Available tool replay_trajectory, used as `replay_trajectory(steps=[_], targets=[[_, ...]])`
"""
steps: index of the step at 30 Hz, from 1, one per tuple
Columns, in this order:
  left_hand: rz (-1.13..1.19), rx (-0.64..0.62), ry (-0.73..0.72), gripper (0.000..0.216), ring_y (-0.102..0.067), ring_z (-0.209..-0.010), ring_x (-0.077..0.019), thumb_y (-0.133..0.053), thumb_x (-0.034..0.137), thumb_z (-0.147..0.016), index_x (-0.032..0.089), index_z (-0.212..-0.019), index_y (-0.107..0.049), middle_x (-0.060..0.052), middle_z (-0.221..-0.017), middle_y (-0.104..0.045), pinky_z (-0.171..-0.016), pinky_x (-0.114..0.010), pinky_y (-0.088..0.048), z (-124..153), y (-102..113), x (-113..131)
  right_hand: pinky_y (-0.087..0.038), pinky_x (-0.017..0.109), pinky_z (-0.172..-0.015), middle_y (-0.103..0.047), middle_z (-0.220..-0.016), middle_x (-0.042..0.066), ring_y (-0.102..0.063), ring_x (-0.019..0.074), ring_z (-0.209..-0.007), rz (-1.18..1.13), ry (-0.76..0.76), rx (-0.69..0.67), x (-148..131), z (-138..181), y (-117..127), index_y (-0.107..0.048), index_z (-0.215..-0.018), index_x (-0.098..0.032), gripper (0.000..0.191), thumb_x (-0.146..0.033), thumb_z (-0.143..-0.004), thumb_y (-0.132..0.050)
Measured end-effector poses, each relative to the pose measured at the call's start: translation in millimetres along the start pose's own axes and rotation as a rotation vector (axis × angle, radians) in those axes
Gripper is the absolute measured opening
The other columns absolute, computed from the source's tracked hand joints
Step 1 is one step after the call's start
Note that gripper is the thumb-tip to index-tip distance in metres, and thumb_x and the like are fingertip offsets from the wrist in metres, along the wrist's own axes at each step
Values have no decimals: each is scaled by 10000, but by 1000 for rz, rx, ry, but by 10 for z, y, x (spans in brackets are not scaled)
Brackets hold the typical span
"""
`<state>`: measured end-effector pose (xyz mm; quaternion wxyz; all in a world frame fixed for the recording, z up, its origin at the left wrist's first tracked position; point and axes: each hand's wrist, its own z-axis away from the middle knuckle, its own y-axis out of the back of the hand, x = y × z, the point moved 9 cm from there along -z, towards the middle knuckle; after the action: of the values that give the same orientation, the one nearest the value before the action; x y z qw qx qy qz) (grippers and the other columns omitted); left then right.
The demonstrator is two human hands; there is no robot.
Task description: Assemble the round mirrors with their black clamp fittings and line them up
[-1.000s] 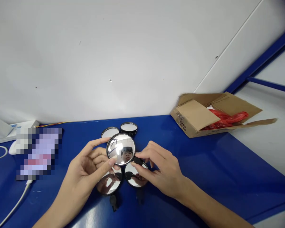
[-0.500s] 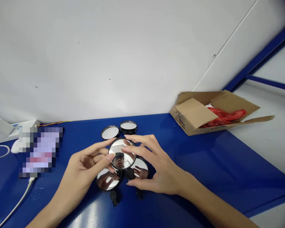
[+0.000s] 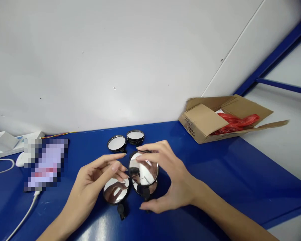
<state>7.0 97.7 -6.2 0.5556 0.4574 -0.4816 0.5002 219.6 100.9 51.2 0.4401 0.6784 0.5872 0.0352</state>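
My right hand (image 3: pixel 165 177) has a round mirror (image 3: pixel 146 172) with a black rim, fingers over its top and right edge and thumb low by its black mount. That mirror overlaps a second one, of which only the lower rim and part of the glass show beneath. My left hand (image 3: pixel 97 177) is open with nothing in it, its fingers loosely apart. Below those fingertips lies another round mirror (image 3: pixel 116 192), its black swivel mount (image 3: pixel 121 211) pointing toward me. Farther back, two more mirrors, a left one (image 3: pixel 117 143) and a right one (image 3: pixel 135 135), rest face up.
A cardboard box (image 3: pixel 203 118) with open flaps and a red plastic bag (image 3: pixel 237 122) stands at the back right. On the left of the blue table (image 3: pixel 90 140) are a phone (image 3: pixel 47 162) on a white cable and a power strip (image 3: pixel 27 135). A white wall rises behind.
The upper mirror has moved right and slightly down, from between both hands over the right-hand mirror. My left hand has let go of it; my right hand keeps hold.
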Motion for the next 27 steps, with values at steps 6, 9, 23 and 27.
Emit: replay_trajectory(steps=[6, 9, 23, 27], targets=[[-144, 52, -188, 317, -716, -880, -180, -729, 541, -1092, 273, -1240, -809, -21, -969, -794, -848, -281, -618, -108, 193, 43, -513, 576, -1161, -680, -1491, 142, -638, 374, -1358, 138, -237, -68, 271, 248, 346, -578, -1517, -276, 860, -519, -810, -1001], [-163, 43, -196, 331, -709, -871, -175, -709, 553, -1102, 261, -1242, -777, -20, -982, -771, -829, -284, -605, -133, 203, 2, -573, 554, -1122, -680, -1498, 128, -654, 359, -1348, 193, -421, -189, 340, 603, 354, -541, -1552, -309, 839, -520, -860, -966], [-519, 48, -301, 222, -642, -938, -224, -710, 490, -1096, 279, -1111, -778, -11, -1012, -765, -890, -361, -482, -86, 160, 63, -413, 759, -1284, -574, -1676, 126, -542, 424, -1542, 263, -575, -312, 335, 1079, 71, -491, -1667, -396, 840, -595, -943, -868], [-571, 53, -315, 232, -641, -920, -225, -673, 488, -1112, 279, -1099, -773, -9, -994, -759, -872, -358, -478, -92, 170, 73, -429, 747, -1277, -552, -1692, 124, -551, 422, -1533, 276, -553, -307, 344, 1116, 50, -407, -1718, -414, 907, -578, -950, -860]])
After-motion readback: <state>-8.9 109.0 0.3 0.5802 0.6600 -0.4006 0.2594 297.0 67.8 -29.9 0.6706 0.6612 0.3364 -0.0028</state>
